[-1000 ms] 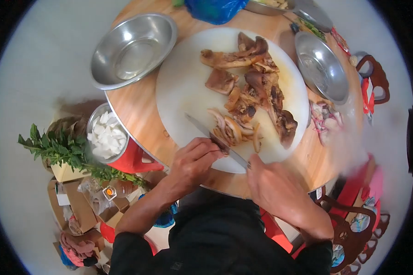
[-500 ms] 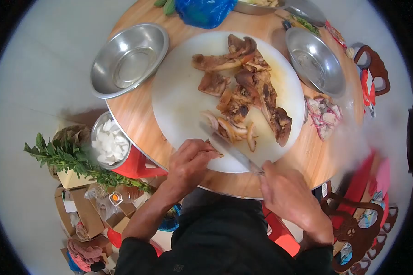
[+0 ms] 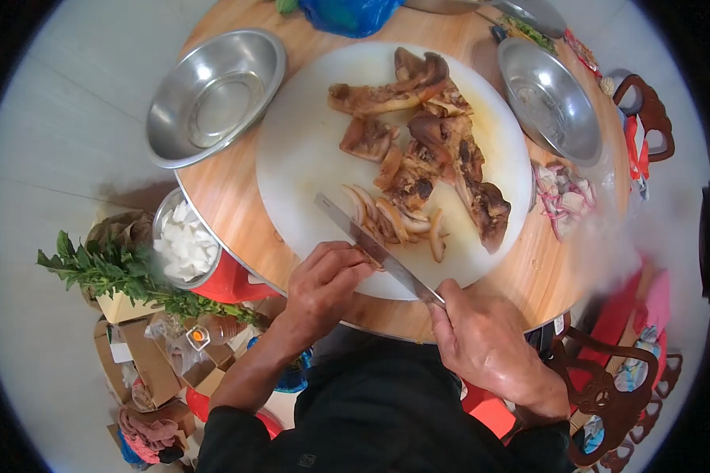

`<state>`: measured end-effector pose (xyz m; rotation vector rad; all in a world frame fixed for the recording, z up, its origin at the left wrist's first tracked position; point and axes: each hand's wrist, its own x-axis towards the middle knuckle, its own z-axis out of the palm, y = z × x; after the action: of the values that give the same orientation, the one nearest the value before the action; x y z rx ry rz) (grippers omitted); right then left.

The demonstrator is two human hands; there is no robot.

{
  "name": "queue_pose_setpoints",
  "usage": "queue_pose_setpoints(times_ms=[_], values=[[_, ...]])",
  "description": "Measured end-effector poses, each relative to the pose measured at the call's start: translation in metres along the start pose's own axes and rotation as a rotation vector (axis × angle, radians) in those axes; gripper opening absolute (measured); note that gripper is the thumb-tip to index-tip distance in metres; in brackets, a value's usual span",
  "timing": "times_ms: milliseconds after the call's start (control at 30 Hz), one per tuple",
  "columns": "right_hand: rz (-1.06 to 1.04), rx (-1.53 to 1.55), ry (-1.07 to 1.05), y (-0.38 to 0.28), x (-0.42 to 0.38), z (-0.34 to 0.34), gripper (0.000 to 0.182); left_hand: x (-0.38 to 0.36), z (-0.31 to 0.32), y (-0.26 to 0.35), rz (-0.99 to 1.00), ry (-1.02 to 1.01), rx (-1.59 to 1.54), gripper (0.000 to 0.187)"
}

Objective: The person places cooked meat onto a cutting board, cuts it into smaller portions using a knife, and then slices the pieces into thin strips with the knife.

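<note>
My right hand (image 3: 481, 335) grips the handle of a knife (image 3: 375, 251), whose blade points up and left across the near part of a round white cutting board (image 3: 292, 173). Just left of the blade, my left hand (image 3: 323, 288) has its fingers curled on a small piece of brown meat (image 3: 369, 258), mostly hidden by the fingers and blade. Beyond the blade lie curved cut strips (image 3: 390, 221). Larger brown pieces of cooked meat (image 3: 442, 150) lie on the far and right parts of the board.
Metal bowls stand at the left (image 3: 217, 98) and right (image 3: 548, 102) of the wooden table (image 3: 229, 189). Sliced onion (image 3: 562, 197) lies right of the board. A blue bag (image 3: 351, 16) is at the back. White chunks (image 3: 188, 244) fill a bowl beside leafy greens (image 3: 106, 268) at the lower left.
The knife has shifted left, its blade now right beside my left fingers. My right hand has moved slightly left with it. The view has shifted a little.
</note>
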<state>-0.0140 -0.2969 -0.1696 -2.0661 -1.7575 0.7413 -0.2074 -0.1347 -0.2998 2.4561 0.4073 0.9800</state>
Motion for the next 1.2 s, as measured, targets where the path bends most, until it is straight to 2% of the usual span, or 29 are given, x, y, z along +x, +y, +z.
queue_pose_setpoints(times_ms=[467, 633, 1200], values=[[-0.044, -0.023, -0.047, 0.000, -0.009, 0.001, 0.016, 0.006, -0.007, 0.005, 0.014, -0.054, -0.012, 0.036], [0.065, -0.041, -0.121, -0.007, -0.013, -0.003, 0.018, 0.006, -0.006, 0.006, 0.017, -0.054, 0.011, 0.038], [0.047, -0.047, -0.186, -0.012, 0.030, 0.002, 0.020, 0.013, -0.010, 0.003, 0.031, -0.075, -0.031, 0.033]])
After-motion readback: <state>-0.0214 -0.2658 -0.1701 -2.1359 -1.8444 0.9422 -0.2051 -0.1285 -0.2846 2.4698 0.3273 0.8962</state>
